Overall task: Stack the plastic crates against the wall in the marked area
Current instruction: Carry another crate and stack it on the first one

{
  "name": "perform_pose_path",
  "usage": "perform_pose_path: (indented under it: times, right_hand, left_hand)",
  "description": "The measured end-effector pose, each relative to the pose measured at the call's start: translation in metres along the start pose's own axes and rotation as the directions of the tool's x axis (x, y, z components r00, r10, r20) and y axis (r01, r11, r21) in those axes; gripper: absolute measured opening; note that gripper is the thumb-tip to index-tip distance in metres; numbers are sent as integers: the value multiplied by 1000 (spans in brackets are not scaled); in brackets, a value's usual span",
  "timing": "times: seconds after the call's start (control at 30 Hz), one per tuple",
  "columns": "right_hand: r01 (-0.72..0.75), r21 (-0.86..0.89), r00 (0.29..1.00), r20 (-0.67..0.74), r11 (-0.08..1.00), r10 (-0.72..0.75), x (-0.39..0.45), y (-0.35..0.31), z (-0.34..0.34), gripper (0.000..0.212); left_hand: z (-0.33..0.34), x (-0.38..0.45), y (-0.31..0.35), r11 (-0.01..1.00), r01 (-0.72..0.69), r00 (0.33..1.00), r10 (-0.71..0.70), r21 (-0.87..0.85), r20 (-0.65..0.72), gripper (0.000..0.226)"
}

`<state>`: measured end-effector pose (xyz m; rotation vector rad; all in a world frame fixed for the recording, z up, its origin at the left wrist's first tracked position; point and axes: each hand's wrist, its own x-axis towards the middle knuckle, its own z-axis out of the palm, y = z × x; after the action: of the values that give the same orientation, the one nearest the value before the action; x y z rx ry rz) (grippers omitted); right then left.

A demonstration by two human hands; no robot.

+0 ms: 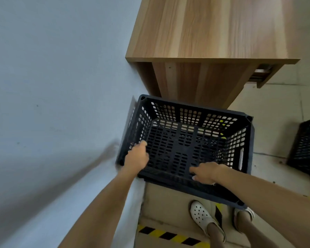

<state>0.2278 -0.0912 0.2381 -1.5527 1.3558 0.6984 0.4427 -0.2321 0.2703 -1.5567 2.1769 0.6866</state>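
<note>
A black perforated plastic crate [183, 140] sits open side up beside the pale wall [52, 86], in front of the wooden desk. My left hand [137, 157] grips the crate's left rim near the wall, fingers curled over the edge. My right hand [207, 172] rests on the near rim, fingers spread over its top edge. Through the crate's holes I see floor and a bit of yellow tape. A second black crate [306, 149] stands on the floor at the right edge, partly cut off.
A wooden desk [213, 29] stands against the wall just beyond the crate. Yellow-and-black hazard tape [168, 236] runs across the floor near my feet in white clogs [204, 217]. Beige floor tiles lie to the right.
</note>
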Motion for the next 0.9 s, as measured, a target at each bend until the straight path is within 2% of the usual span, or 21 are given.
perform_pose_path:
  times: [0.13, 0.23, 0.3, 0.37, 0.47, 0.6, 0.7, 0.8, 0.9]
  right_hand:
    - [10, 34, 1000, 15, 999, -10, -2, 1, 3, 55]
    - [-1, 24, 999, 43, 1000, 0, -8, 11, 5, 61]
    - [-12, 24, 997, 72, 1000, 11, -12, 19, 7, 69]
    - [-16, 22, 994, 112, 1000, 14, -14, 24, 13, 77]
    - [-9, -5, 986, 167, 1000, 10, -17, 24, 33, 82]
    - [11, -76, 990, 141, 997, -1, -22, 11, 62, 72]
    - [3, -138, 998, 61, 990, 5, -23, 1, 78, 63]
    - [9, -162, 1000, -3, 987, -10, -24, 0, 85, 61]
    - [21, -191, 1000, -11, 981, -23, -30, 2, 91, 62]
  left_hand:
    - [23, 7, 32, 990, -126, 946, 101, 65, 308, 47]
    - [46, 1, 43, 952, -237, 878, 126, 191, 461, 57]
    - [57, -1, 43, 937, -241, 850, 78, 253, 521, 59]
    - [64, -2, 44, 936, -228, 841, 52, 267, 539, 55]
    - [72, -5, 47, 904, -282, 814, 49, 320, 579, 44]
    - [78, -18, 46, 797, -432, 758, 67, 423, 649, 68]
    - [83, -34, 48, 682, -488, 811, 123, 545, 572, 51]
    - [89, -51, 50, 582, -501, 848, 183, 641, 497, 57]
    - [91, -62, 50, 567, -512, 846, 205, 645, 492, 63]
